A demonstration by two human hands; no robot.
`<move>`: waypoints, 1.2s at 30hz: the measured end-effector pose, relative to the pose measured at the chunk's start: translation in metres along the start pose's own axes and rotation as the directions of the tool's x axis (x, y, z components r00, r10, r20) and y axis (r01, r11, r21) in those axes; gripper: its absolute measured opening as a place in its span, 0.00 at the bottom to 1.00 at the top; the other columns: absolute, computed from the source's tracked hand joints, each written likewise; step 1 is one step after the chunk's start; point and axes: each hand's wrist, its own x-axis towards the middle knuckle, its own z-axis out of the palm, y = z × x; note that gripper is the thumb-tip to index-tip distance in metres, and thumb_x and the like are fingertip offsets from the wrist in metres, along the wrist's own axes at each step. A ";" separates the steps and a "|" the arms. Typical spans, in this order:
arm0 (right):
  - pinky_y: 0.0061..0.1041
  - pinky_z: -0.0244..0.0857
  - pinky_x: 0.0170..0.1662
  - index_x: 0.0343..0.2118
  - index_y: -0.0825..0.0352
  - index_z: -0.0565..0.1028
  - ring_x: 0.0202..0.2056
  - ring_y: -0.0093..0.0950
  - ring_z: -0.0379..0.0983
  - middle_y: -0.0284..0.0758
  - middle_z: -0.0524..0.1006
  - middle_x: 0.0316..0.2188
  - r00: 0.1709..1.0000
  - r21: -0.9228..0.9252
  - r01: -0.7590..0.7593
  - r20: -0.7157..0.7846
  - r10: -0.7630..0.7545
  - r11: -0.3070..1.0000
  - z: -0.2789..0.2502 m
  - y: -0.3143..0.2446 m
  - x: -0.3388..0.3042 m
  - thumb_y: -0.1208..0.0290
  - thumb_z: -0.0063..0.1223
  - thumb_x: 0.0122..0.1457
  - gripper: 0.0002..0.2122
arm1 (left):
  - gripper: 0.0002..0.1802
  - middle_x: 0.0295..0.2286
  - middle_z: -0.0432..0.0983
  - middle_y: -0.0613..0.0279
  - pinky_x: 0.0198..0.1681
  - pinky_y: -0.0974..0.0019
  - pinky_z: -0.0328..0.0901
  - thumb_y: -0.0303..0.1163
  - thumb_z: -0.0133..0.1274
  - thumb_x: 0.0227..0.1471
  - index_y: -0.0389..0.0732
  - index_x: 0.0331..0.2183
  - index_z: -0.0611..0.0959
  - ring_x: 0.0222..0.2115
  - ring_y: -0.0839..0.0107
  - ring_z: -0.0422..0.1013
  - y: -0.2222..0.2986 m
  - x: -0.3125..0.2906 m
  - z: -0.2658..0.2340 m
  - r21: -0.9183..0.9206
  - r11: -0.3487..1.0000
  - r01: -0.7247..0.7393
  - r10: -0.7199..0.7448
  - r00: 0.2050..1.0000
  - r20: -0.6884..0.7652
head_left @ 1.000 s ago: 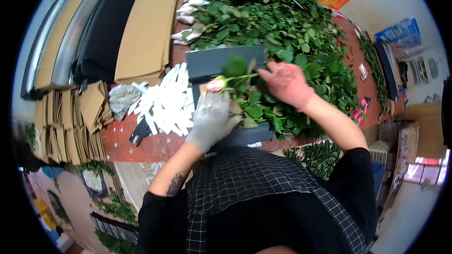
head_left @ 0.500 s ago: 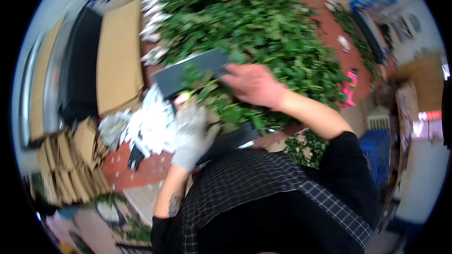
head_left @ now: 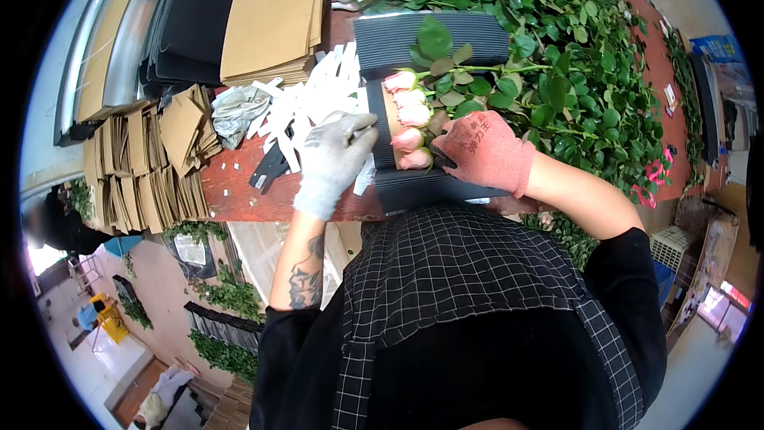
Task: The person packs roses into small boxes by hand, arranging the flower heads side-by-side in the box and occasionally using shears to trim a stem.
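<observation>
Several pale pink roses (head_left: pixel 412 115) lie in a column, heads to the left, on a brown cardboard strip (head_left: pixel 390 121) over a black corrugated sheet (head_left: pixel 434 36). Their leafy stems run right. My right hand (head_left: pixel 487 151), in a coral glove, is closed at the stem side of the lowest heads, against a rose there; its fingertips are partly hidden. Left of the heads, my left hand (head_left: pixel 336 151) in a grey-white glove has its fingers curled toward the thumb. Whether anything is between them cannot be seen. White paper strips (head_left: pixel 322 84) lie beside that hand.
A thick bed of leafy stems (head_left: pixel 557 56) covers the table's far right. Stacked cardboard sheets (head_left: pixel 274 16) and black sheets (head_left: pixel 195 20) stand far left, above folded cardboard pieces (head_left: pixel 143 155). A crumpled grey plastic bag (head_left: pixel 239 111) sits on the red tabletop (head_left: pixel 239 191).
My view has shifted, placing the table higher in the picture. The rose heads now show in a column. My right hand has moved from the black sheet's far part down to the lower roses.
</observation>
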 end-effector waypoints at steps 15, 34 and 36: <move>0.35 0.67 0.39 0.30 0.62 0.76 0.35 0.36 0.74 0.37 0.75 0.26 0.999 0.135 0.044 -0.018 -0.042 0.990 0.006 0.010 0.006 0.63 0.55 0.48 0.09 | 0.31 0.58 0.58 0.41 0.63 0.52 0.48 0.39 0.59 0.42 0.49 0.52 0.77 0.60 0.43 0.52 -0.045 0.019 0.050 0.016 0.989 -0.144 0.144 0.989 -0.021; 0.36 0.67 0.36 0.26 0.61 0.77 0.32 0.38 0.75 0.37 0.77 0.26 0.988 0.299 -0.151 0.009 0.156 0.942 0.012 0.000 0.010 0.67 0.56 0.44 0.06 | 0.42 0.60 0.52 0.38 0.64 0.53 0.46 0.43 0.64 0.37 0.49 0.57 0.70 0.63 0.45 0.47 -0.051 0.015 0.044 -0.053 0.982 -0.180 0.186 0.975 0.123; 0.36 0.68 0.35 0.26 0.61 0.77 0.31 0.38 0.75 0.37 0.77 0.26 0.989 0.282 -0.137 -0.017 0.148 0.949 0.017 0.001 0.009 0.67 0.56 0.44 0.06 | 0.42 0.60 0.52 0.38 0.63 0.53 0.46 0.42 0.64 0.37 0.49 0.57 0.70 0.62 0.45 0.48 -0.053 0.015 0.047 -0.055 0.982 -0.179 0.184 0.977 0.109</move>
